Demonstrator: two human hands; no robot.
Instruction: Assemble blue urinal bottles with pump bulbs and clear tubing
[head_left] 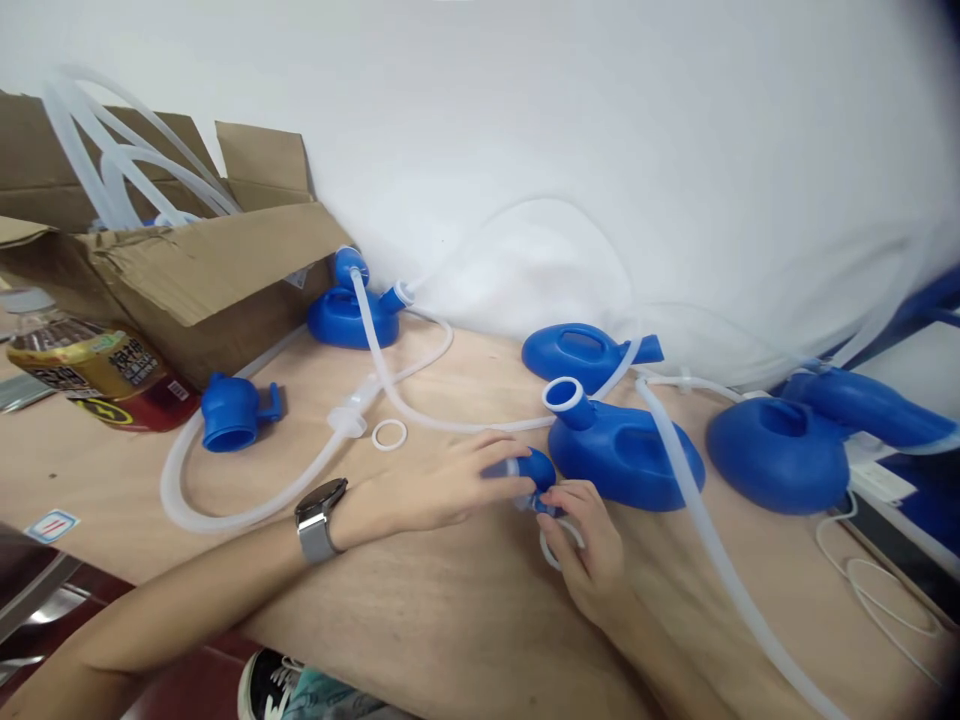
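Note:
My left hand [457, 482], with a watch at its wrist, has its fingers wrapped round a small blue part [536, 468]. My right hand [589, 545] pinches the lower edge of that same part, where a small clear piece shows. A white ring [555, 562] hangs or lies by my right fingers; its exact contact is hidden. Just behind my hands is a blue bottle [637, 455] with a white-rimmed neck. Another white ring [389, 435] lies flat on the table, near a clear funnel-shaped connector [348, 422] on a tube.
An open cardboard box [225, 260] holds tubes at the left, beside a drink bottle [97, 370]. A blue cup-like part [230, 412] sits nearby. More blue bottles [574, 355] stand along the wall. A tube [712, 540] crosses the right side.

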